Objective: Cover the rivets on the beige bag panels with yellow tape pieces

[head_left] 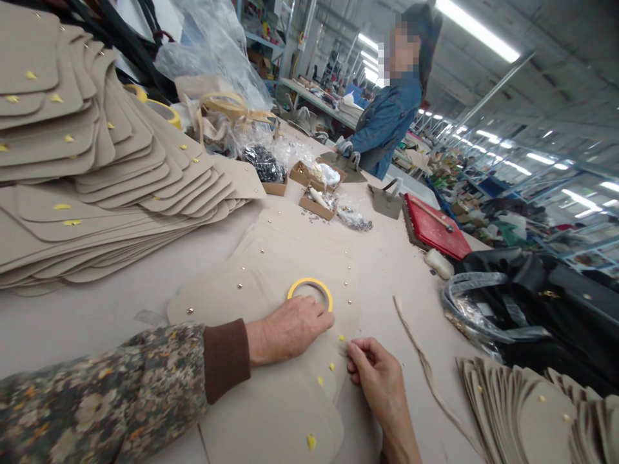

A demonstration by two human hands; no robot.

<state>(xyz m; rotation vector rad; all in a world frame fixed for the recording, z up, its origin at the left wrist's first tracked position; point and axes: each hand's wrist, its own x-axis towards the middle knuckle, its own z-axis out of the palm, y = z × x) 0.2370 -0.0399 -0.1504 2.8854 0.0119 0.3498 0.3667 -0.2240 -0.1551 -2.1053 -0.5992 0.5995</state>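
On the far left, a fanned heap of beige panels [159, 161] leans across the bench [380, 270], edges staggered, which likely makes single pieces easy to lift off. Next along, the left hand [290, 325] lies low over the working panels [217, 290], fingers curled on the near rim of the yellow tape roll [311, 281]; that grip seems to keep the roll close while the wrist steadies the pieces. Above, open cardboard boxes [319, 205] of small parts sit beyond the hands, probably kept out of the working spot. And here's the right hand [377, 370], thumb and forefinger pinched narrow at the panels' edge, right beside a yellow tab [341, 338]; whether anything is caught between them, I can't tell. A twisted strip [420, 354] trails past it. Then the red board [435, 225], hammer [432, 214] resting on top, the black bag [541, 303], and nearest, another panel stack [517, 412], standing on edge.
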